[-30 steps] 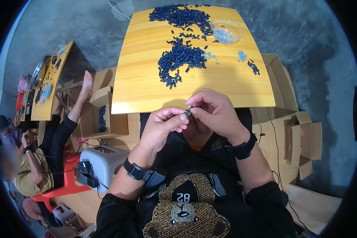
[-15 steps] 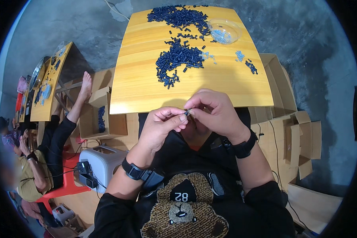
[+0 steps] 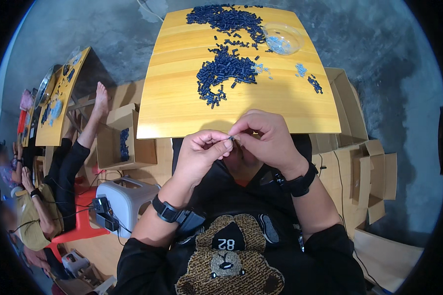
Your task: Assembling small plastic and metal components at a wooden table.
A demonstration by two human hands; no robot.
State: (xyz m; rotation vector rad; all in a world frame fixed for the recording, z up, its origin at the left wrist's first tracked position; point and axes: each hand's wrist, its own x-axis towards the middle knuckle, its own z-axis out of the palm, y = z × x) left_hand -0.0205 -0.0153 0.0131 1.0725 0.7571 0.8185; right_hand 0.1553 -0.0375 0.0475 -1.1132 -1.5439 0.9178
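Just past the table's near edge, my left hand (image 3: pixel 199 155) and my right hand (image 3: pixel 270 142) meet fingertip to fingertip. Between them is a small dark piece (image 3: pixel 231 138), pinched by the left thumb and forefinger. The right thumb and forefinger close at its other side; what they grip is too small to make out. Beyond my hands, a heap of short dark cylinders (image 3: pixel 226 69) lies on the yellow table (image 3: pixel 182 120), with a larger heap (image 3: pixel 226 18) behind it. Pale small pieces (image 3: pixel 300 70) and a few dark pieces (image 3: pixel 315 84) form little groups at the right.
A clear round bowl (image 3: pixel 298 35) holding pale pieces stands at the table's far right. An open carton (image 3: pixel 142 147) with dark pieces and a grey stool (image 3: pixel 128 204) are on my left. More cartons (image 3: pixel 376 172) stand at right. Another person (image 3: pixel 42 209) sits at far left.
Both hands keep their fingertips together around the small piece, with only slight finger movement. The view has shifted a little. At far left, the other person's raised foot appears slightly displaced.
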